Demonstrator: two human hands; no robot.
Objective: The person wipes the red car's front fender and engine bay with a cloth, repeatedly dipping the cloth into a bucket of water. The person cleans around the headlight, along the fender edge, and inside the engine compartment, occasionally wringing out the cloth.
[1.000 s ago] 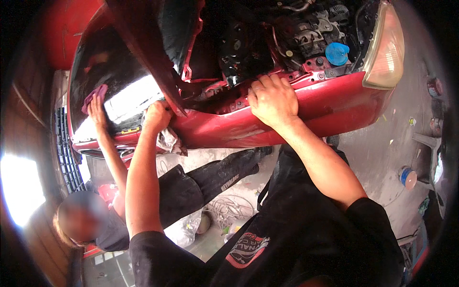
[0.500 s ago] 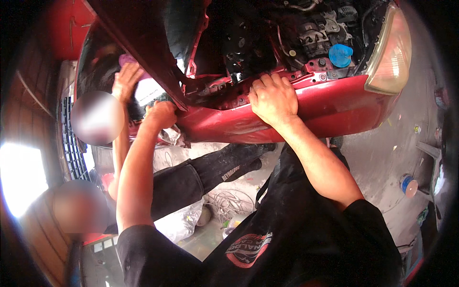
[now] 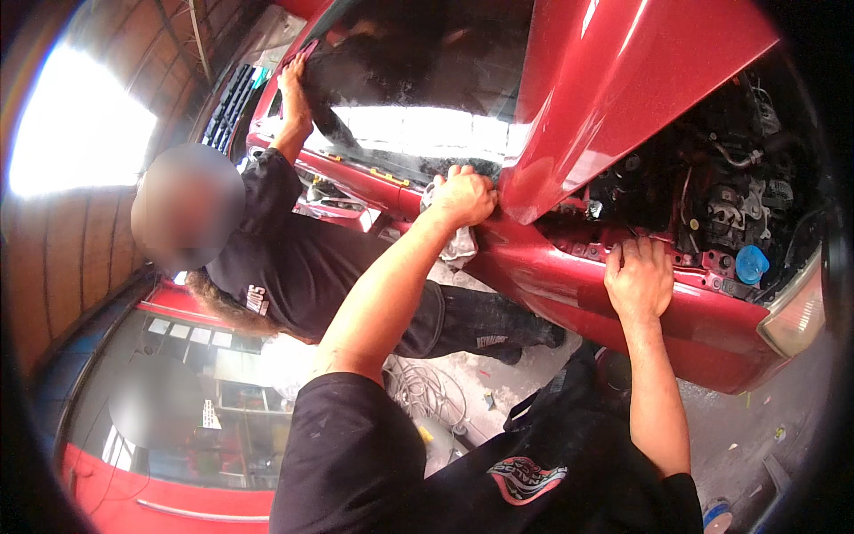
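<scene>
A red car with a raised hood [image 3: 623, 80] stands ahead of me. My left hand [image 3: 464, 198] is closed at the hood's rear corner, by the base of the windshield [image 3: 418, 71]. Crumpled whitish material [image 3: 459, 247] shows just under that hand; what the fingers hold is hidden. My right hand [image 3: 639, 280] lies on the upper edge of the red fender [image 3: 569, 285], fingers stretched toward the engine bay [image 3: 721, 187]. To the left, a co-worker's hand [image 3: 294, 84] presses a purple cloth [image 3: 308, 52] at the windshield's far side.
The co-worker [image 3: 285, 258] in dark clothes leans over the car at my left. Coiled cords [image 3: 427, 387] lie on the floor below. A blue cap [image 3: 752, 264] and the headlight [image 3: 796, 307] are at the right. Another red vehicle [image 3: 151, 481] stands at lower left.
My view has swung left, bringing the windshield and the co-worker's body into sight. The co-worker's hand with the purple cloth has moved farther out. My hands keep their places by the hood and fender.
</scene>
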